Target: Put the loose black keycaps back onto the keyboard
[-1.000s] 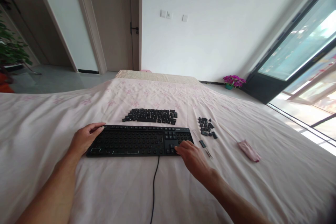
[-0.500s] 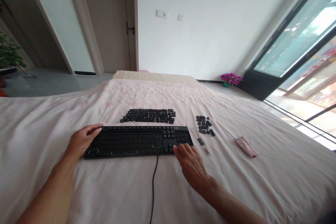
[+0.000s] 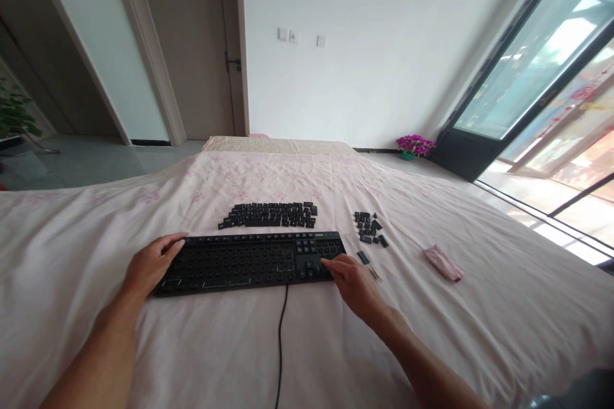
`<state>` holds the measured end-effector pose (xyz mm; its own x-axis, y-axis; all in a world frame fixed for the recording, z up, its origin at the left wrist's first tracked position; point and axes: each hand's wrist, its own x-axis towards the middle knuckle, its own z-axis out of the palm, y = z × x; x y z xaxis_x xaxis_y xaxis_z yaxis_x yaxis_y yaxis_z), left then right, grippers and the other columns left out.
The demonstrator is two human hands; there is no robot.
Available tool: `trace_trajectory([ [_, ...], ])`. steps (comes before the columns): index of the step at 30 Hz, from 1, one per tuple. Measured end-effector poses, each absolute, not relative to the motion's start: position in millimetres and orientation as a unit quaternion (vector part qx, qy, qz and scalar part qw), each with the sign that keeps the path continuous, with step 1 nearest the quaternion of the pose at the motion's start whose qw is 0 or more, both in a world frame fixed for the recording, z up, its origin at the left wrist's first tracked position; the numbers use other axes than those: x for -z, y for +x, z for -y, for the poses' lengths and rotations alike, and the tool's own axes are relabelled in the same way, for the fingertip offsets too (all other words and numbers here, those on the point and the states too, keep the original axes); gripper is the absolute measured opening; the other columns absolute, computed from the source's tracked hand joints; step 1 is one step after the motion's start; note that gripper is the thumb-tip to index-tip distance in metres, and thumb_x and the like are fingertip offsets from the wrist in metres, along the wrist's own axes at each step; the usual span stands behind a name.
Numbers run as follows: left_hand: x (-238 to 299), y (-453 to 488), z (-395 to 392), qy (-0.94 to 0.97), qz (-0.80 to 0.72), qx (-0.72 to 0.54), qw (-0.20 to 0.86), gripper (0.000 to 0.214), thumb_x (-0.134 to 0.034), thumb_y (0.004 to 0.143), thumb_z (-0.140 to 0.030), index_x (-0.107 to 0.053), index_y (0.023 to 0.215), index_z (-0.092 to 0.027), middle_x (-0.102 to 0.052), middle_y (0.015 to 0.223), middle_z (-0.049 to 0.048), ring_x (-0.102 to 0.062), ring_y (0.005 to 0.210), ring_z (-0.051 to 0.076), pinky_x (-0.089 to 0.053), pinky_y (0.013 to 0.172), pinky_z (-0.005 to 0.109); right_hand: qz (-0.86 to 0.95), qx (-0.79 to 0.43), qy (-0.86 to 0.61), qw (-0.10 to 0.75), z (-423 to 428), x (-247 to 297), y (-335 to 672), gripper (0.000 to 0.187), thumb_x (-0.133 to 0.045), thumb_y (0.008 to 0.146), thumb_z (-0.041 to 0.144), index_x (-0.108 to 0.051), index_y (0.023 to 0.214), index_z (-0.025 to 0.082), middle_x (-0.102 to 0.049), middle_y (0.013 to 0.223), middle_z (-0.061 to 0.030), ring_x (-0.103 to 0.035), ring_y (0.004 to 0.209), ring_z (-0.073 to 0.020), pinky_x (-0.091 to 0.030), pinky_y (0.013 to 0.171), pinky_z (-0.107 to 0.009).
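Note:
A black keyboard [image 3: 240,259] lies on the pink cloth, most of its main keys removed and bare sockets showing. The top row and the arrow cluster still carry keycaps. My left hand [image 3: 153,261] grips the keyboard's left end, thumb along its upper edge. Over the number pad at the right end is my right hand [image 3: 352,278], its fingers drawn together and the tips touching the pad area. Whether a small keycap is between those fingertips is hidden. Close to the right hand lies a keycap puller [image 3: 365,261] with thin wire prongs.
Beyond the keyboard, loose keycaps [image 3: 268,215] are laid out in rows. A smaller group of keycaps [image 3: 367,229] sits to the right. Farther right is a folded pink cloth [image 3: 444,263]. A black cable [image 3: 281,345] runs from the keyboard towards me.
My right hand has shifted slightly over the number pad, its fingers now pointing more to the left. The left hand keeps its hold. The camera view has tilted a little.

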<state>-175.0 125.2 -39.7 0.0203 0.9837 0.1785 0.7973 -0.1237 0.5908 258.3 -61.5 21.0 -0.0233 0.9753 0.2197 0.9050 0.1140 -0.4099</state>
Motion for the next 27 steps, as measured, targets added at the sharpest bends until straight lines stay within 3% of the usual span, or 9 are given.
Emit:
trace_trajectory([
  [9, 44.5, -176.7, -127.6, 0.679, -0.651, -0.288, 0.181, 0.041, -0.049, 0.081, -0.049, -0.068, 0.11, -0.028, -0.07, 0.112, -0.0001, -0.063, 0.102, 0.022, -0.047, 0.087, 0.028, 0.746, -0.091, -0.626, 0.207, 52.6, -21.5, 248.4, 0.026, -0.055, 0.087, 0.024, -0.069, 0.108, 0.029, -0.063, 0.092, -0.0015, -0.058, 0.086, -0.0155, -0.045, 0.076, -0.026],
  [16, 41.8, -174.7, -125.2, 0.674, -0.651, -0.295, 0.189, 0.041, -0.049, 0.081, -0.05, -0.068, 0.111, -0.029, -0.069, 0.112, -0.0004, -0.063, 0.103, 0.022, -0.046, 0.089, 0.029, 0.71, -0.11, -0.649, 0.25, 48.6, -17.7, 252.1, 0.016, -0.057, 0.085, 0.027, -0.072, 0.09, 0.025, -0.065, 0.09, -0.0017, -0.061, 0.084, -0.0158, -0.045, 0.077, -0.026],
  [27, 39.6, -174.3, -124.0, 0.677, -0.649, -0.298, 0.179, 0.042, -0.05, 0.08, -0.051, -0.069, 0.109, -0.028, -0.071, 0.107, 0.001, -0.065, 0.096, 0.022, -0.048, 0.087, 0.029, 0.688, -0.123, -0.664, 0.265, 33.7, -12.7, 261.9, 0.025, -0.052, 0.088, 0.026, -0.071, 0.104, 0.025, -0.069, 0.092, -0.0025, -0.063, 0.085, -0.0173, -0.045, 0.078, -0.028],
])
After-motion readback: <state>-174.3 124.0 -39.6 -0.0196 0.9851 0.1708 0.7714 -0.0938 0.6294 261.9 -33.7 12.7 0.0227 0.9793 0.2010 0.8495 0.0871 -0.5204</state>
